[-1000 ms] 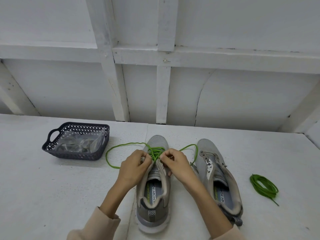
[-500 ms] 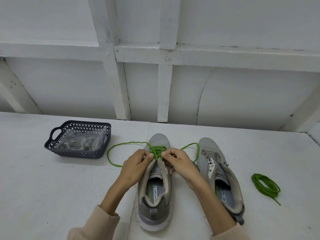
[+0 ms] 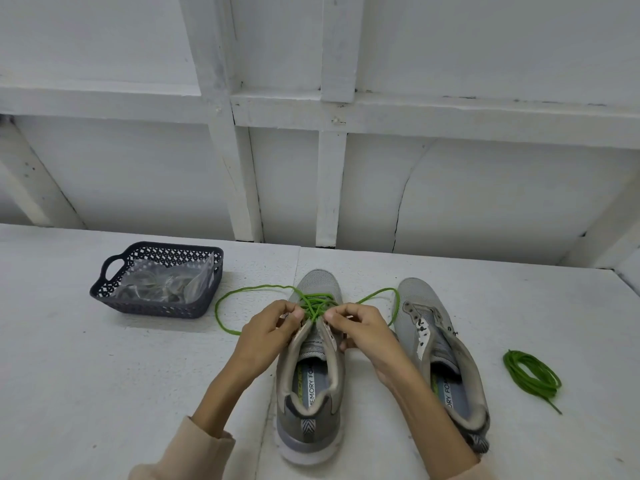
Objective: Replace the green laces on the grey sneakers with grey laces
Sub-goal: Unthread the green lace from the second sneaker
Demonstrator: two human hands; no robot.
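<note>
Single head-worn view, facing forward and down, close above white table (image 3: 86, 393), wall (image 3: 502, 202) at twelve o'clock.

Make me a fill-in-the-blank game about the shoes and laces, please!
1. The left hand and the right hand pinch a bright green lace threaded in the grey mesh sneaker standing on the ____.
2. The other grey mesh sneaker has ____ lace in its eyelets.
3. A coiled green lace lies to the ____ of both sneakers.
4. The dark plastic lattice basket holds clear plastic ____.

Missing words: left, no, right, bags.
</note>
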